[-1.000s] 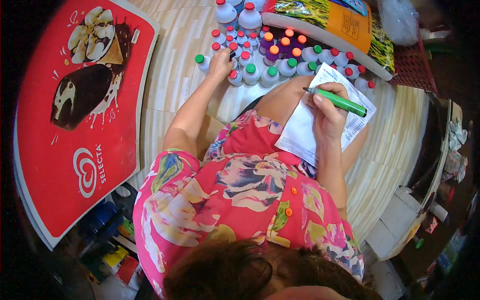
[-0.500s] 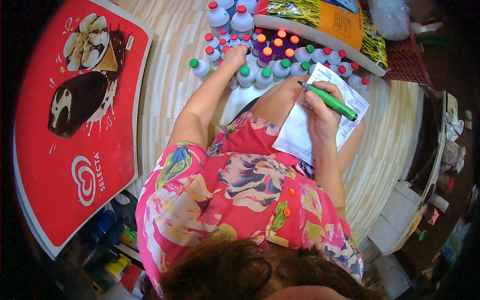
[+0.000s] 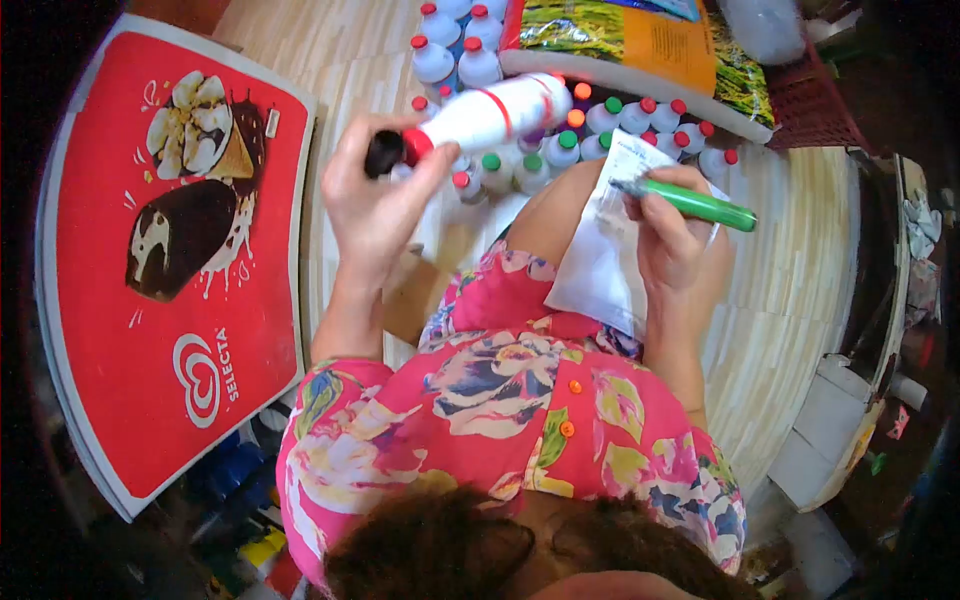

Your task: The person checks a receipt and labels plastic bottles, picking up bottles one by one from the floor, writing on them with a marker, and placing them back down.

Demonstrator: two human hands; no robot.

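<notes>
My left hand (image 3: 372,205) is raised and closed on a white bottle (image 3: 500,112) with a red cap, tilted sideways above the other bottles. A small black piece (image 3: 384,153) shows at the fingers beside the red cap; its kind is unclear. My right hand (image 3: 672,245) grips a green marker (image 3: 700,203), its dark tip pointing left over a printed paper sheet (image 3: 595,265). That sheet rests across my thigh, partly under the right hand. Green-capped bottles (image 3: 496,174) stand on the floor just beyond my knees, partly blocked by the lifted bottle.
Bigger red-capped bottles (image 3: 433,62) stand farther back, near a colourful printed sack (image 3: 650,50). More small bottles (image 3: 690,137) are grouped right of centre. A red ice-cream panel (image 3: 170,260) lines the left side, and a whitish box (image 3: 815,430) sits at right.
My left hand has come back from among the bottles, now holding a white red-capped bottle up. The marker in my right hand has shifted slightly right and lies flatter.
</notes>
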